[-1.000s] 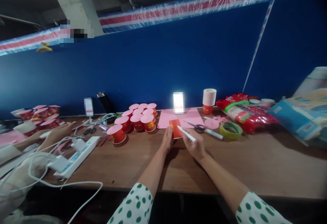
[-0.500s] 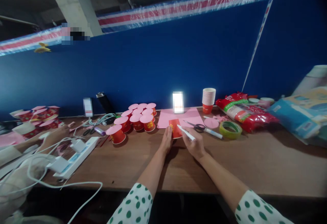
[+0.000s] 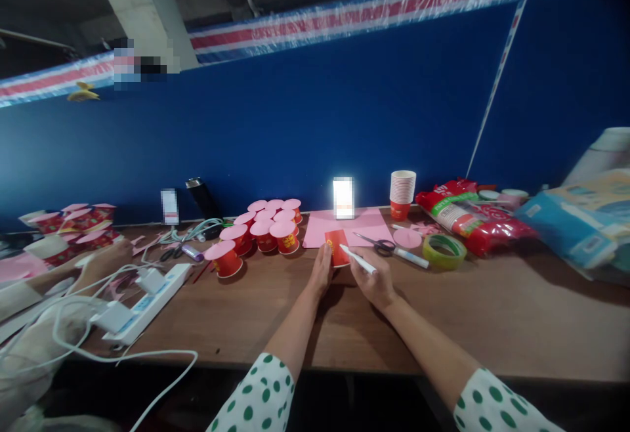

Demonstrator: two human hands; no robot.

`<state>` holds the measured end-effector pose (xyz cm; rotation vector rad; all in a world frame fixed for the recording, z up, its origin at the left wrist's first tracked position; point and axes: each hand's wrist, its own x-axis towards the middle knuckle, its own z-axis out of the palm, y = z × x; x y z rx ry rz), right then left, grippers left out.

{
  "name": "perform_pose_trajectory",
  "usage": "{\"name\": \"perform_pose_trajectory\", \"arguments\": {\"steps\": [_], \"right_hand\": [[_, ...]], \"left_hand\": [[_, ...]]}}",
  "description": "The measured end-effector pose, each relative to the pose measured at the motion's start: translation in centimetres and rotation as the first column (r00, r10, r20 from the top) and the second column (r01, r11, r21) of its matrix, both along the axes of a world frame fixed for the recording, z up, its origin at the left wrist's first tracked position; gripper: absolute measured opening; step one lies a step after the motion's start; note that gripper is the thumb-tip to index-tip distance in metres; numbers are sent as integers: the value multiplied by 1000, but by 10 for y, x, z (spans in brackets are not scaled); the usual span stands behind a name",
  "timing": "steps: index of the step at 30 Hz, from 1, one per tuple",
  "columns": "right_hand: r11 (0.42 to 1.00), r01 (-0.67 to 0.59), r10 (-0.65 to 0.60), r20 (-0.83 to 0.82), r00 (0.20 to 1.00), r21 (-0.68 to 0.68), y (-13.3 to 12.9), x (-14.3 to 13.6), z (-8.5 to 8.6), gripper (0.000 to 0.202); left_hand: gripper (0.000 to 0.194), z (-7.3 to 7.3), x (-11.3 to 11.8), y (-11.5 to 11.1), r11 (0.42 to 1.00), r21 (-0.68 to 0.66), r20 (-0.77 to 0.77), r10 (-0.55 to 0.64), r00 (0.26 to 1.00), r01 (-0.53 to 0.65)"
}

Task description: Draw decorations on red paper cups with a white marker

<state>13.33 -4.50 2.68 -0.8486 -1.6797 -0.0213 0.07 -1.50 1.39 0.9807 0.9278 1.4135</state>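
My left hand [image 3: 322,269] is closed round the left side of a red paper cup [image 3: 337,248] with a gold pattern. In my right hand [image 3: 375,282] is a white marker pen [image 3: 361,260], its tip at the cup's side; I cannot tell whether it touches. Behind the cup lies a pink sheet of paper [image 3: 315,227], with a bright phone [image 3: 343,197] standing upright at its back edge. Black-handled scissors [image 3: 382,246] and another white marker [image 3: 412,259] lie just right of my right hand. Several red cups [image 3: 266,240] topped with pink paper discs stand to the left.
A roll of yellow-green tape [image 3: 444,251], a stack of paper cups [image 3: 402,194] and a red plastic package [image 3: 475,218] are at the right. A white power strip [image 3: 150,304] with trailing cables lies left, near another person's hand [image 3: 109,260].
The marker's tip has shifted slightly down and left against the cup. My left hand still holds the cup in nearly the same place.
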Motion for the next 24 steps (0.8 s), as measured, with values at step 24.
{"name": "perform_pose_trajectory", "arguments": {"steps": [24], "right_hand": [[999,-3,3,-3,1000,33,3,0,-6,19]], "left_hand": [[48,-9,-1,6,997,56,-66,-42,997,45]]}}
